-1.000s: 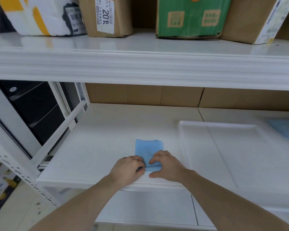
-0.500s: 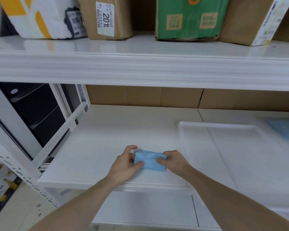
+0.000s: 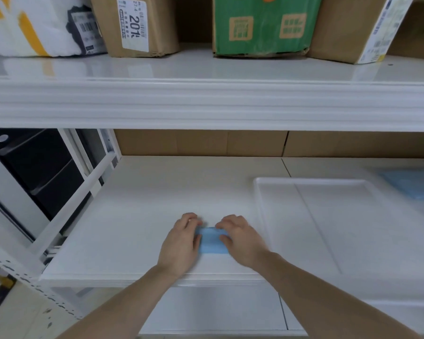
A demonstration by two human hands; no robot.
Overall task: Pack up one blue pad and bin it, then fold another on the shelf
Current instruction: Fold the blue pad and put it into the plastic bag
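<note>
Both forearms reach in over the front edge of the white shelf (image 3: pixel 137 216). The left hand (image 3: pixel 181 243) and right hand (image 3: pixel 240 239) lie on a small folded blue pad (image 3: pixel 212 242) near that edge, fingers slightly bent and pressing it flat, not curled round it. Right of them sits a white tray (image 3: pixel 257 192). Farther right, a second blue pad (image 3: pixel 413 183), blurred. Cardboard boxes stand on the upper shelf (image 3: pixel 206 104).

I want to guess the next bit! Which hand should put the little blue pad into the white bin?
Probably the right hand. It rests on the folded blue pad on the side nearer the white bin, which sits to the right. The left hand would have to cross over.
</note>
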